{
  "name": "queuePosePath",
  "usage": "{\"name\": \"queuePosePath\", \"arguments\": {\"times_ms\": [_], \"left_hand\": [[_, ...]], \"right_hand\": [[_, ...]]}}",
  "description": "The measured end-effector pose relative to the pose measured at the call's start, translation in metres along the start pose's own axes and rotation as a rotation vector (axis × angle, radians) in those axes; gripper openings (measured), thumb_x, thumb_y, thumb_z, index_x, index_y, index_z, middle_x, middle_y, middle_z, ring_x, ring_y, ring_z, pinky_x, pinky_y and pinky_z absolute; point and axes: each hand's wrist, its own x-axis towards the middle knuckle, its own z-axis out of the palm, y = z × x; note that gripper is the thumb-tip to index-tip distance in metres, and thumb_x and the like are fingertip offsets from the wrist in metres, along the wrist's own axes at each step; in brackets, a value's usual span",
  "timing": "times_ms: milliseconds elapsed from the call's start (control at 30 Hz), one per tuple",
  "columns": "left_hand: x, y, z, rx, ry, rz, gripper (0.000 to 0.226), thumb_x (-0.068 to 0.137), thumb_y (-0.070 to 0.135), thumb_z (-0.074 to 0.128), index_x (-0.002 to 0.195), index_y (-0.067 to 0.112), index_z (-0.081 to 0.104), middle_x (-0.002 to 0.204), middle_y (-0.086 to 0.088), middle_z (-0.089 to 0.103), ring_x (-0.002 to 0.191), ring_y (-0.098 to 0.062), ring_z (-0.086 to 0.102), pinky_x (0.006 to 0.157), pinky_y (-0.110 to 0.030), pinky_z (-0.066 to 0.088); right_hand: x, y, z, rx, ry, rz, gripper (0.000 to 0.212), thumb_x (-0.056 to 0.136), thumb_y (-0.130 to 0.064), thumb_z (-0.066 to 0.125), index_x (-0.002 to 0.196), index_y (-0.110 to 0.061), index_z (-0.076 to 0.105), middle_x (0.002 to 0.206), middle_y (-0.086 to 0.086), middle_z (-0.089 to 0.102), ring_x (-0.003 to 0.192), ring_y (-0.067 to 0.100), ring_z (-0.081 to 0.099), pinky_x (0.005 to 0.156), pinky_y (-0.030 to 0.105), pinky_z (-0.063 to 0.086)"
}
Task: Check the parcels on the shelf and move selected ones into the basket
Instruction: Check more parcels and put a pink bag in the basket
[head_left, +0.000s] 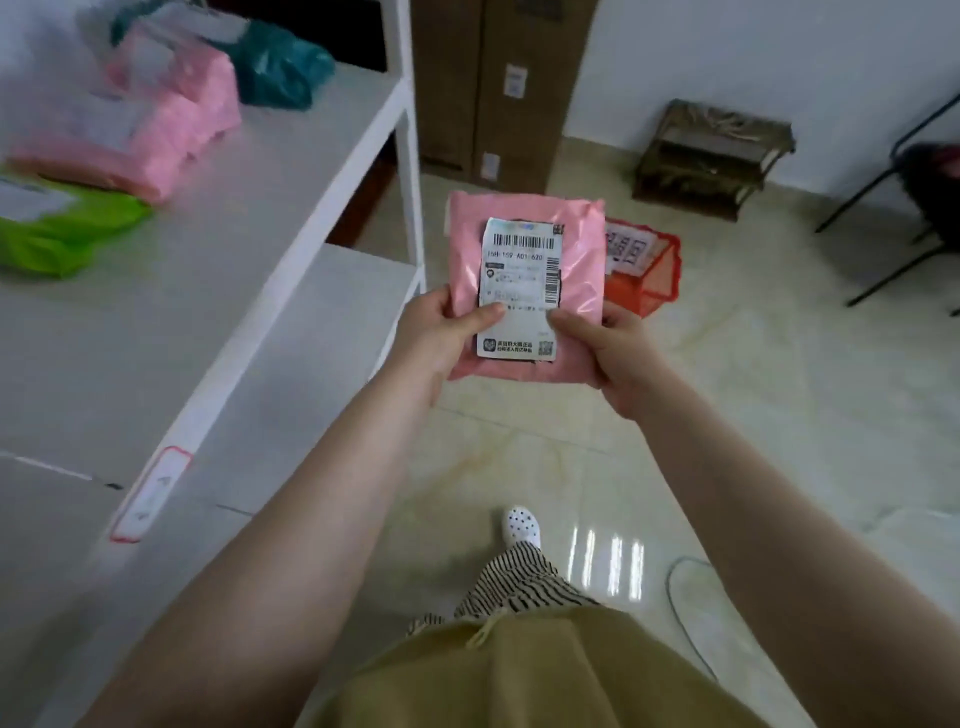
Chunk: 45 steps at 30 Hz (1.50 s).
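Note:
I hold a pink parcel (582, 270) upright in front of me, its white shipping label with a barcode facing me. My left hand (441, 338) grips its lower left edge, thumb on the label. My right hand (608, 353) grips the lower right edge. Behind the parcel, on the floor, stands an orange mesh basket (654, 280) with a labelled parcel inside, partly hidden. On the white shelf (218, 249) at my left lie pink parcels (171, 119), a green parcel (62, 228) and a teal parcel (280, 67).
Tall cardboard boxes (488, 88) stand against the wall beyond the shelf. A small wooden rack (711, 156) sits on the tiled floor at the back. Black chair legs (893, 244) are at the far right. A lower shelf board (322, 332) lies beneath.

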Motion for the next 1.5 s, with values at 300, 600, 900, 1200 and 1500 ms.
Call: {"name": "queuePosePath", "arguments": {"times_ms": [300, 600, 900, 1200, 1500], "left_hand": [[0.051, -0.037, 0.178, 0.145, -0.218, -0.076, 0.014, 0.081, 0.014, 0.075, 0.093, 0.014, 0.067, 0.08, 0.0, 0.071, 0.06, -0.009, 0.066, 0.044, -0.017, 0.047], [0.13, -0.02, 0.335, 0.057, -0.191, -0.228, 0.019, 0.086, 0.01, 0.07, 0.104, 0.008, 0.063, 0.076, -0.003, 0.066, 0.038, 0.0, 0.06, 0.034, -0.012, 0.04], [0.263, -0.004, 0.403, -0.017, -0.188, -0.309, 0.011, 0.086, 0.005, 0.069, 0.095, 0.009, 0.066, 0.092, -0.009, 0.069, 0.048, -0.006, 0.068, 0.042, -0.016, 0.05], [0.445, 0.053, 0.48, 0.133, -0.349, -0.211, 0.022, 0.086, 0.019, 0.07, 0.106, 0.011, 0.067, 0.097, -0.006, 0.073, 0.083, -0.021, 0.071, 0.07, -0.029, 0.056], [0.582, 0.09, 0.569, 0.12, -0.354, -0.19, 0.027, 0.088, 0.01, 0.067, 0.114, 0.005, 0.061, 0.106, -0.013, 0.072, 0.074, -0.016, 0.071, 0.062, -0.026, 0.057]], "right_hand": [[0.022, 0.02, -0.179, 0.048, 0.245, 0.052, 0.031, 0.078, -0.017, 0.08, 0.104, -0.004, 0.069, 0.098, 0.014, 0.076, 0.092, 0.035, 0.069, 0.069, 0.048, 0.053], [0.112, -0.017, -0.323, 0.08, 0.2, 0.033, 0.016, 0.085, 0.0, 0.07, 0.1, -0.005, 0.067, 0.091, 0.005, 0.077, 0.081, 0.019, 0.073, 0.077, 0.032, 0.06], [0.242, -0.053, -0.367, 0.102, 0.241, 0.099, 0.03, 0.083, -0.008, 0.075, 0.11, 0.0, 0.065, 0.115, 0.022, 0.071, 0.091, 0.028, 0.07, 0.093, 0.046, 0.056], [0.405, -0.133, -0.406, 0.109, 0.438, 0.069, 0.024, 0.078, -0.02, 0.078, 0.099, -0.014, 0.069, 0.1, 0.009, 0.074, 0.08, 0.02, 0.07, 0.069, 0.029, 0.057], [0.545, -0.176, -0.47, 0.239, 0.5, 0.046, 0.04, 0.082, -0.012, 0.074, 0.119, 0.001, 0.065, 0.107, 0.016, 0.073, 0.084, 0.019, 0.072, 0.076, 0.03, 0.058]]}}
